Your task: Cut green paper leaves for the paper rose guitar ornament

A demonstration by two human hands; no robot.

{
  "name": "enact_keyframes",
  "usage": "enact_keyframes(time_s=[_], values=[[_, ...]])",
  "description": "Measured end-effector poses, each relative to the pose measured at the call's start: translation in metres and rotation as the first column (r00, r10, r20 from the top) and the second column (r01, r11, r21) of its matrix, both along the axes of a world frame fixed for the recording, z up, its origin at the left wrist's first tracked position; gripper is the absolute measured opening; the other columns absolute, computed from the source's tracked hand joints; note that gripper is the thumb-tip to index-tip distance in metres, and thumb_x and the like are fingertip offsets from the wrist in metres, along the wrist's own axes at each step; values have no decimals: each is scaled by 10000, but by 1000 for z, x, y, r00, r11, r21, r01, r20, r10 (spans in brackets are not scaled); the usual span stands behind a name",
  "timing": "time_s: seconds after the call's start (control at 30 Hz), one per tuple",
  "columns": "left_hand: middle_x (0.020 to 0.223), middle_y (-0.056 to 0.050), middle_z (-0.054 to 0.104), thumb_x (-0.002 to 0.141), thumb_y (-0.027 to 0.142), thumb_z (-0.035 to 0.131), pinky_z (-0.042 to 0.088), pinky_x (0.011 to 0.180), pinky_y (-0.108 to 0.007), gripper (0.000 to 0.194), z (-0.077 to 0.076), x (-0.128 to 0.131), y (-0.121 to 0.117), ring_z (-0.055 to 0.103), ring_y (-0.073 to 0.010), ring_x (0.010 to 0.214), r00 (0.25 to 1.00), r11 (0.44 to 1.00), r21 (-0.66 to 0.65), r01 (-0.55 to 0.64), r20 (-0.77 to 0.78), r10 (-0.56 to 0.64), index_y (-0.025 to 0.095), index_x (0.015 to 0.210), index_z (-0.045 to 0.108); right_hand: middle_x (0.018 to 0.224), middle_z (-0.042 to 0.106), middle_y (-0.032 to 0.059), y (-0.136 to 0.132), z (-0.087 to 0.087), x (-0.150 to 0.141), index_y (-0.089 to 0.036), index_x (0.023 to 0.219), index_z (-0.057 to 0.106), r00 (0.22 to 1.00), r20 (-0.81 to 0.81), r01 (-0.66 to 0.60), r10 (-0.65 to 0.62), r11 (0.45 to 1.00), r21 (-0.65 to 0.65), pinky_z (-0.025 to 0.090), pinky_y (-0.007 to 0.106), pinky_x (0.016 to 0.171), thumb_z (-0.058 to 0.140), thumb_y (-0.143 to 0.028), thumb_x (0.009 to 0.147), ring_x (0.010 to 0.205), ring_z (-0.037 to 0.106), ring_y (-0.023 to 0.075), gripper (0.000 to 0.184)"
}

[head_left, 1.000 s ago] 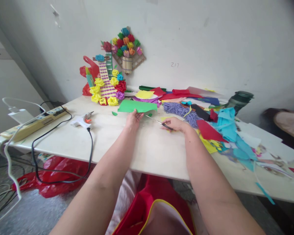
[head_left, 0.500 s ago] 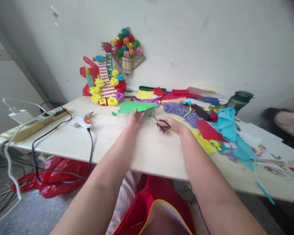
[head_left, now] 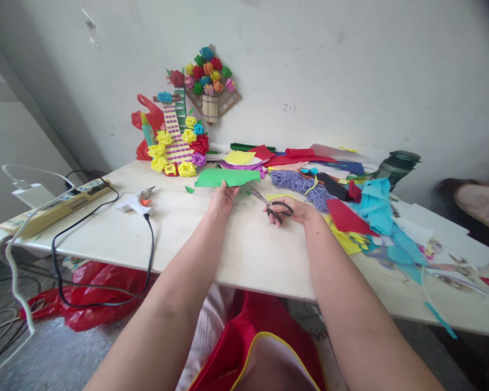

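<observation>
In the grip of the right hand, the black-handled scissors, seen nearly closed and edge-on a second ago, have been opened and turned, with the handle loops now spread apart. The blades, laid over the right end of the green paper sheet half a second ago, have since been drawn slightly back toward that grip, their tips brought to the sheet's lower edge. More yellow paper has been bared just beyond the right-hand grip
</observation>
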State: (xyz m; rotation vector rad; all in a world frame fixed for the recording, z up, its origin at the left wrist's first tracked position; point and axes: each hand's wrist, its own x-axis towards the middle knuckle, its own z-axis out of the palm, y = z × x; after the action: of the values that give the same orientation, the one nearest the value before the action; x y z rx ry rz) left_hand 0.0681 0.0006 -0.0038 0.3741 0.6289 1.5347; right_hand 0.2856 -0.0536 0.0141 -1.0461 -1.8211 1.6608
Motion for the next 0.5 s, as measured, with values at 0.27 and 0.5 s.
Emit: enact_keyframes(time_s=[0.27,0.5], values=[[697,-60,669,862,202,496,526,745,-255,142,-2,-1,2,667,-156,774,1000,1000,3,10,-5,-10,132,774,583,605,631,27,-2,3,-9,-109,884,558,998,44,33,-34,999,36,283,173,321,621,-465,704,393,513,75,404],[699,-77,674,830,134,517,531,709,-255,112,-1,0,-3,668,-166,732,997,998,24,59,-44,-58,111,762,602,563,577,-4,-1,4,-20,-128,871,548,987,65,144,-149,987,76,267,170,312,578,-456,754,390,495,72,349]])
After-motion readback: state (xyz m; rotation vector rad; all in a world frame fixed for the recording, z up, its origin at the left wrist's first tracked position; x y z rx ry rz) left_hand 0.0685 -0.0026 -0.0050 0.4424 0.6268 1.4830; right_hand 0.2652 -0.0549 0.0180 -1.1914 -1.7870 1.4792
